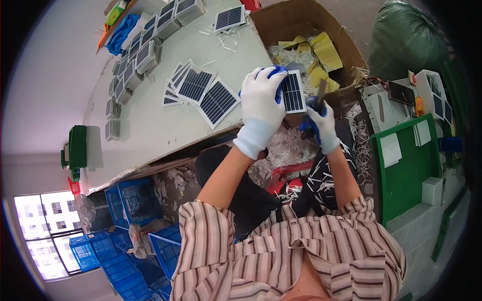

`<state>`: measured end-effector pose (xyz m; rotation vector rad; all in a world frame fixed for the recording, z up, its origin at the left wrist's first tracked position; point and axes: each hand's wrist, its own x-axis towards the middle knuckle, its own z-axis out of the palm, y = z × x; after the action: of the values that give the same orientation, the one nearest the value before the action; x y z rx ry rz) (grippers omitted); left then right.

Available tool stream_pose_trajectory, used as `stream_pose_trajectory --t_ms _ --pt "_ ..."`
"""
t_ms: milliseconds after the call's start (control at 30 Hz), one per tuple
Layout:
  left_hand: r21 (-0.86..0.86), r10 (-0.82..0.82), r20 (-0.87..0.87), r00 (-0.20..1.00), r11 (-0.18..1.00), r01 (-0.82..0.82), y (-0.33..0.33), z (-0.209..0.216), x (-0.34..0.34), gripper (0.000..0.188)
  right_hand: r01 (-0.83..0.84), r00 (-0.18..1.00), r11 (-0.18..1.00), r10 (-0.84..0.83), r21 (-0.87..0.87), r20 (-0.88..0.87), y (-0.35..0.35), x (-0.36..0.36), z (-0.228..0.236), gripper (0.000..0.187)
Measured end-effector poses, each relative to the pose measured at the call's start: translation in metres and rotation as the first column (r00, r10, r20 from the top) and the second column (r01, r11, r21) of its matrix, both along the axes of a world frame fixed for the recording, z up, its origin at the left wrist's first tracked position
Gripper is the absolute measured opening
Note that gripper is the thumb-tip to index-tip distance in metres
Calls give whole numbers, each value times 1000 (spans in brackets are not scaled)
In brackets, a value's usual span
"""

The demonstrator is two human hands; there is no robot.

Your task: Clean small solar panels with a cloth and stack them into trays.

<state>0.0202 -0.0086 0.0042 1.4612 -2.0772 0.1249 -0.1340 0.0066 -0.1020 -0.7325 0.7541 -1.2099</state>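
My left hand (265,95), in a white glove with blue-coated fingers, grips a small solar panel (294,92) with a white border, held upright just past the table edge. Close to its right side, my right hand (322,123), gloved alike, is closed around the dark handle of a knife (321,91). Its grey blade points up and stands apart from the panel; motion blurs it somewhat. On the table to the left, several loose panels (219,103) lie fanned over one another.
Stacks of panels (146,56) line the far left of the white table (186,131). A cardboard box (281,20) holds white strips and yellow pieces. Strips litter my lap and the floor around a red container (288,173). A green board (404,168) stands to the right, blue crates (133,200) at lower left.
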Motion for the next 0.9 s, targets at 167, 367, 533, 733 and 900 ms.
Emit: stream_pose_trajectory --t_ms 167,367,533,733,900 --pt "-11 83 -45 996 996 -83 1 -4 -10 37 -62 944 915 -76 -399 -321 -16 16 -22 20" --pt "-34 128 -106 986 991 -133 -2 0 -15 29 -70 958 926 -41 -372 -284 -46 14 -14 13" --pt "-36 132 -110 985 990 -136 -2 -2 -21 29 -93 952 963 12 -252 -307 -9 15 -55 15" --pt "-75 129 -98 987 988 -136 -4 -4 -12 31 -221 930 919 98 -326 -354 46 29 -12 20" --pt "-67 172 -45 984 982 -175 0 -2 -17 36 267 954 938 -290 -222 -80 11 61 -31 38"
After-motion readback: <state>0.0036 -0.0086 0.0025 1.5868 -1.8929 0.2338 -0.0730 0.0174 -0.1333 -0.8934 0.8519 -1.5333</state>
